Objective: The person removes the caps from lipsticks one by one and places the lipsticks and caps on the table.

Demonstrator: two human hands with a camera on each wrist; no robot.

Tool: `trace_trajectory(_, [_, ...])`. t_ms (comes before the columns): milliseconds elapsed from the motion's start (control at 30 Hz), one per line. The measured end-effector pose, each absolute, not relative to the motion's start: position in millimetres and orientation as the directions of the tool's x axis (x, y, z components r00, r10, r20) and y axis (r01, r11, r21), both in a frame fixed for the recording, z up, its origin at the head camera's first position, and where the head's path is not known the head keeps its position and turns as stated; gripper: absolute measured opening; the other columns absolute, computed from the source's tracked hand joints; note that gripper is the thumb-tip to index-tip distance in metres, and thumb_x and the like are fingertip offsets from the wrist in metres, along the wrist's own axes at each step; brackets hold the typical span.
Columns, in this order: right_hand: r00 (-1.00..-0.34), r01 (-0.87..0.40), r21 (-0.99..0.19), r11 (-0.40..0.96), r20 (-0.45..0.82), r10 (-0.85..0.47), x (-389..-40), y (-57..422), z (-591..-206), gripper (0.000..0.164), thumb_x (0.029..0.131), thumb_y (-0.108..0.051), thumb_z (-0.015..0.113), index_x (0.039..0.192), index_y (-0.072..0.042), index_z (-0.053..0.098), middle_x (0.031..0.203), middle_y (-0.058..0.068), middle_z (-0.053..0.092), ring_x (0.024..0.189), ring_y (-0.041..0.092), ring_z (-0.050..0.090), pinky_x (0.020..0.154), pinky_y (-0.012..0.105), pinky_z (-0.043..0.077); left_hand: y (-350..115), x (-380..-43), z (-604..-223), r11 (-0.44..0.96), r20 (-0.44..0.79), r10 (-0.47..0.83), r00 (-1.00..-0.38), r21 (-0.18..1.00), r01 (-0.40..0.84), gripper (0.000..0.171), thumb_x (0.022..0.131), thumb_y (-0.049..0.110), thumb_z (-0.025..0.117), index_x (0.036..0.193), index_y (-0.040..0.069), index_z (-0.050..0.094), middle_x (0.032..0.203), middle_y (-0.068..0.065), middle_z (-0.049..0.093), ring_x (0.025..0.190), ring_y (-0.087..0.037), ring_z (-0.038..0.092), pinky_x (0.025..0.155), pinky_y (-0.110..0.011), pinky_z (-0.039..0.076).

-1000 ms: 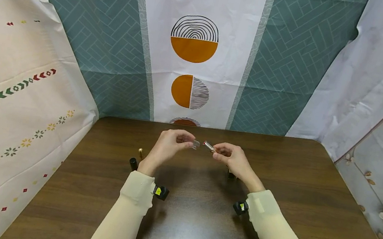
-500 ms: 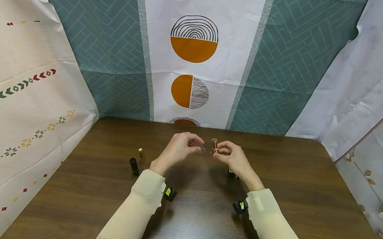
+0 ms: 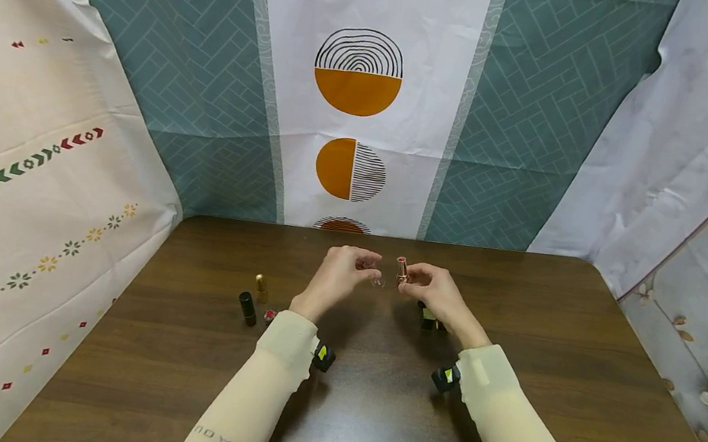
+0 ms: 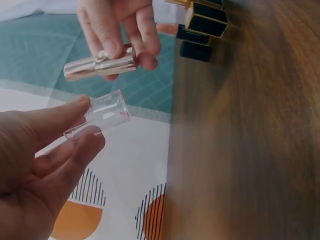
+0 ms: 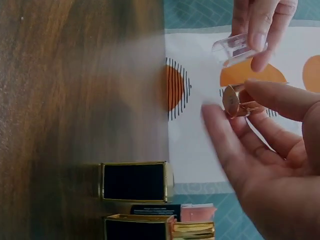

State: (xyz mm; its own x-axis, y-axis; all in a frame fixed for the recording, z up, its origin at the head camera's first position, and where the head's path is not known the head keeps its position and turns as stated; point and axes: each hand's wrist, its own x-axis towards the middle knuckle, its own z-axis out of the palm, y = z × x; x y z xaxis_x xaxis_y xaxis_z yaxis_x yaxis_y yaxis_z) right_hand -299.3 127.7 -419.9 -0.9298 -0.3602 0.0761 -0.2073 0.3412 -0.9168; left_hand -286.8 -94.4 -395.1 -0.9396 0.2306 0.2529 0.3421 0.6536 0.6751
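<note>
My left hand (image 3: 334,276) pinches a clear plastic cap (image 4: 107,114) between thumb and fingers, above the table. Just to its right, my right hand (image 3: 435,289) holds a shiny rose-gold lipstick tube (image 3: 402,269) by its lower part, upright with a red top end. In the left wrist view the lipstick tube's metal body (image 4: 82,69) shows between the fingers. A small gap separates cap and tube. The right wrist view shows the tube's flat round base (image 5: 231,101).
Left of the left forearm, a black tube (image 3: 247,308), a gold tube (image 3: 261,286) and a small red-topped item (image 3: 269,317) are on the wooden table (image 3: 357,422). Black-and-gold cases (image 5: 134,182) and a pink-ended black piece (image 5: 197,212) sit below the right hand.
The lipstick tube has turned from leaning toward the cap to upright. My left hand has shifted right with the cap, uncovering the small red-topped item. The right hand has barely moved.
</note>
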Motion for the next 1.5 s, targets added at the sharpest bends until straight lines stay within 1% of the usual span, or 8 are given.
trace_trajectory(100, [-0.930,-0.242,-0.883,0.402,0.092,-0.357,-301.2,126.0,-417.1,0.029,0.098,-0.006,0.071,0.124,0.007,0.067,0.105,0.016,0.069,0.098,0.043,0.068,0.087,0.057,0.056,-91.1,-290.3,-398.4,0.680,0.253,0.247,-0.935,0.642,0.353,0.030,0.096,0.013,0.077,0.126,0.008,0.076,0.106,-0.006,0.077,0.096,-0.021,0.072,0.085,-0.037,0.059])
trace_trajectory(300, [-0.918,-0.332,-0.748,0.574,0.116,-0.379,-308.6,121.5,-413.2,0.019,0.094,-0.006,0.074,0.112,0.001,0.070,0.098,0.011,0.072,0.088,0.025,0.067,0.080,0.042,0.055,-84.6,-294.9,-405.0,0.692,0.224,0.281,-0.933,0.626,0.359,0.030,0.096,0.011,0.076,0.125,0.007,0.075,0.109,-0.008,0.076,0.098,-0.020,0.071,0.085,-0.036,0.058])
trace_trajectory(900, [-0.901,-0.354,-0.566,0.745,-0.008,-0.434,-321.3,105.3,-416.0,0.011,0.086,0.006,0.072,0.091,-0.003,0.069,0.084,0.007,0.068,0.074,0.022,0.061,0.068,0.035,0.053,-72.8,-304.5,-432.4,0.743,0.202,0.310,-0.929,0.558,0.369,0.021,0.094,0.010,0.078,0.114,0.006,0.078,0.104,-0.006,0.075,0.096,-0.020,0.070,0.084,-0.036,0.057])
trace_trajectory(1000, [-0.909,-0.332,-0.550,0.767,-0.033,-0.416,-324.8,102.3,-418.5,0.011,0.085,0.006,0.072,0.090,-0.003,0.069,0.081,0.006,0.068,0.072,0.022,0.063,0.071,0.040,0.056,-71.7,-305.7,-435.0,0.751,0.198,0.311,-0.930,0.548,0.368,0.019,0.094,0.012,0.079,0.113,0.008,0.079,0.105,-0.005,0.075,0.096,-0.019,0.069,0.083,-0.035,0.057])
trace_trajectory(1067, [-0.913,-0.317,-0.537,0.782,-0.049,-0.404,-326.8,100.4,-421.3,0.011,0.085,0.004,0.073,0.090,-0.004,0.068,0.077,0.006,0.068,0.071,0.021,0.065,0.078,0.051,0.056,-71.5,-306.0,-436.4,0.751,0.194,0.310,-0.931,0.551,0.365,0.019,0.094,0.011,0.079,0.112,0.008,0.079,0.105,-0.005,0.075,0.096,-0.019,0.069,0.083,-0.035,0.057])
trace_trajectory(1233, [-0.917,-0.294,-0.510,0.808,-0.087,-0.389,-330.2,97.7,-426.3,0.009,0.086,0.002,0.071,0.090,-0.004,0.066,0.065,0.005,0.068,0.069,0.022,0.066,0.090,0.081,0.041,-70.6,-307.1,-439.4,0.752,0.185,0.317,-0.930,0.548,0.365,0.018,0.093,0.009,0.079,0.111,0.007,0.079,0.105,-0.005,0.075,0.098,-0.020,0.070,0.085,-0.036,0.057])
trace_trajectory(1333, [-0.915,-0.290,-0.500,0.816,-0.106,-0.390,-331.5,96.7,-427.3,0.008,0.086,0.001,0.070,0.091,-0.004,0.066,0.063,0.006,0.068,0.064,0.022,0.068,0.087,0.079,0.041,-69.5,-307.8,-440.2,0.753,0.179,0.321,-0.930,0.547,0.365,0.019,0.093,0.009,0.079,0.112,0.008,0.079,0.108,-0.006,0.076,0.099,-0.020,0.070,0.085,-0.036,0.057])
trace_trajectory(1500, [-0.910,-0.289,-0.485,0.826,-0.128,-0.394,-333.3,94.2,-428.5,0.011,0.086,0.000,0.073,0.094,-0.003,0.066,0.064,0.006,0.068,0.059,0.019,0.067,0.069,0.060,0.042,-68.0,-308.6,-440.7,0.757,0.167,0.323,-0.931,0.544,0.361,0.022,0.093,0.010,0.079,0.115,0.008,0.078,0.109,-0.007,0.075,0.099,-0.020,0.070,0.084,-0.035,0.057])
